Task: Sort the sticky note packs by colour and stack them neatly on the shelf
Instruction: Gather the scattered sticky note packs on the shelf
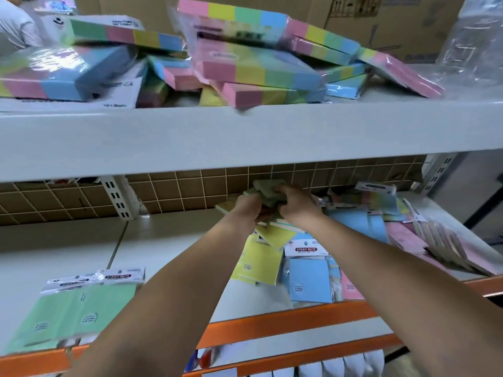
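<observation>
Both my hands reach deep onto the lower shelf (168, 240), under the upper board. My left hand (246, 206) and my right hand (295, 202) together grip a small bundle of green sticky note packs (268, 189), held up near the tiled back wall. Below my wrists lie loose packs: a yellow pack (258, 263), a blue pack (310, 280), and pink packs (405, 238) at the right. Two green packs (73, 311) lie side by side at the shelf's front left.
The upper shelf (245, 131) carries a jumbled heap of multicolour striped packs (255, 69), with cardboard boxes (381, 17) behind. An orange rail (285, 322) edges the lower shelf's front. A metal bracket (117, 197) stands at the back left.
</observation>
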`<action>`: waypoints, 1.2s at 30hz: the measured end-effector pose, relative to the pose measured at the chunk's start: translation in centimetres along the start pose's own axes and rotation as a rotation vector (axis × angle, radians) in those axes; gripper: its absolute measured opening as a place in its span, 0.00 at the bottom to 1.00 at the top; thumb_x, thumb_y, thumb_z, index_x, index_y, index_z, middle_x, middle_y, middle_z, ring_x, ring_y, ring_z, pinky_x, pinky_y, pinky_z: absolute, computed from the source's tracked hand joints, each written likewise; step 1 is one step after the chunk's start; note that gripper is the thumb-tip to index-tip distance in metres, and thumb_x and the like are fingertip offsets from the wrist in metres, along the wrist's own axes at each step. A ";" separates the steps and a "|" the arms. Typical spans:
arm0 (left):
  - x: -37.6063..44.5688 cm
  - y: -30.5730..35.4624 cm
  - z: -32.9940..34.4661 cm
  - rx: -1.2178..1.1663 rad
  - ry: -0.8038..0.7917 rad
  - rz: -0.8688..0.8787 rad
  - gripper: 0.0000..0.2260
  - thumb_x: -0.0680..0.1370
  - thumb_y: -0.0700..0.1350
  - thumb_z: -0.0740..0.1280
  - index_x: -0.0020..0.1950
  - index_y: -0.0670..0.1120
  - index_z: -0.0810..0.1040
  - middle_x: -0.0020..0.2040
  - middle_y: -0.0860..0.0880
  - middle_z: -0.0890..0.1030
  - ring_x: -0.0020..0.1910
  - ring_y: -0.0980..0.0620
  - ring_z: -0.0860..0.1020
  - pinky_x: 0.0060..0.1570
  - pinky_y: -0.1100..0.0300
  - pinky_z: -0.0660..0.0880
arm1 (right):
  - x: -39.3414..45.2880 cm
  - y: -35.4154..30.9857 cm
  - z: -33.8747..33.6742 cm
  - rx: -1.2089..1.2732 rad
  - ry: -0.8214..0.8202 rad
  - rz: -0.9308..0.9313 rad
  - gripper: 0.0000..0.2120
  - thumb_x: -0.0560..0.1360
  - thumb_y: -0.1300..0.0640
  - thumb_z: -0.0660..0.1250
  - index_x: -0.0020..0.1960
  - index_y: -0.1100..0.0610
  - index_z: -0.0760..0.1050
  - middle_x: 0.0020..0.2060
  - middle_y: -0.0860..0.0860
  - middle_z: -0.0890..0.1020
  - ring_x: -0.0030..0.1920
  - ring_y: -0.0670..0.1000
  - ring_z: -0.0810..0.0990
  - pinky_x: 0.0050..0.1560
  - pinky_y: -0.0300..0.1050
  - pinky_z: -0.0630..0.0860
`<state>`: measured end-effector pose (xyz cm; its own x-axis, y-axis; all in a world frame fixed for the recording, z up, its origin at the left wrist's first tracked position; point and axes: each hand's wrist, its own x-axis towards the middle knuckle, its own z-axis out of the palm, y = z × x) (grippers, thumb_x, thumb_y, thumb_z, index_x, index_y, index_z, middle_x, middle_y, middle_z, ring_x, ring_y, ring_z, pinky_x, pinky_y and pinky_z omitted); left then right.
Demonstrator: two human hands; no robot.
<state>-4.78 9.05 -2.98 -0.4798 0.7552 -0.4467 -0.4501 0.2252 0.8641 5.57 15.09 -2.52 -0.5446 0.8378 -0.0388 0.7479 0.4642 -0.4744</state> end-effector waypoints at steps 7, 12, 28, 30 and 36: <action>0.6 -0.3 -0.1 -0.104 -0.024 0.000 0.11 0.80 0.35 0.57 0.61 0.38 0.73 0.42 0.39 0.78 0.40 0.44 0.78 0.44 0.51 0.77 | -1.3 0.0 -1.4 0.069 -0.028 -0.020 0.26 0.73 0.63 0.62 0.69 0.46 0.72 0.66 0.51 0.76 0.63 0.54 0.76 0.57 0.37 0.71; 0.4 -0.2 0.0 -0.105 -0.012 -0.012 0.09 0.80 0.41 0.63 0.58 0.39 0.71 0.45 0.37 0.79 0.39 0.43 0.80 0.36 0.54 0.81 | -1.6 0.9 -2.0 0.166 0.016 -0.002 0.22 0.72 0.65 0.61 0.62 0.50 0.78 0.59 0.51 0.81 0.57 0.53 0.79 0.49 0.36 0.70; -2.8 0.0 -3.9 -0.057 -0.109 0.007 0.16 0.77 0.29 0.59 0.64 0.36 0.69 0.52 0.38 0.78 0.45 0.45 0.79 0.43 0.56 0.80 | -3.2 -1.2 -2.1 0.333 0.060 0.184 0.42 0.65 0.36 0.74 0.70 0.58 0.67 0.63 0.53 0.76 0.62 0.54 0.75 0.56 0.44 0.71; -3.5 -0.2 -4.6 -0.046 -0.127 0.018 0.20 0.75 0.29 0.60 0.67 0.36 0.69 0.57 0.36 0.79 0.48 0.42 0.80 0.38 0.57 0.80 | -4.0 -1.8 -1.9 0.406 0.066 0.173 0.41 0.63 0.42 0.79 0.69 0.57 0.67 0.60 0.50 0.76 0.56 0.51 0.76 0.55 0.43 0.72; -5.4 -0.9 -6.0 -0.086 -0.182 0.028 0.21 0.74 0.27 0.61 0.67 0.37 0.69 0.52 0.39 0.79 0.47 0.43 0.80 0.51 0.51 0.80 | -5.9 -3.0 -1.1 0.641 0.071 0.223 0.35 0.64 0.54 0.81 0.66 0.58 0.69 0.58 0.49 0.78 0.51 0.49 0.76 0.45 0.39 0.75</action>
<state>-6.31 1.08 -2.73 -0.3527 0.8607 -0.3672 -0.5051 0.1552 0.8490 7.01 9.06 0.11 -0.3613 0.9206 -0.1485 0.4548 0.0349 -0.8899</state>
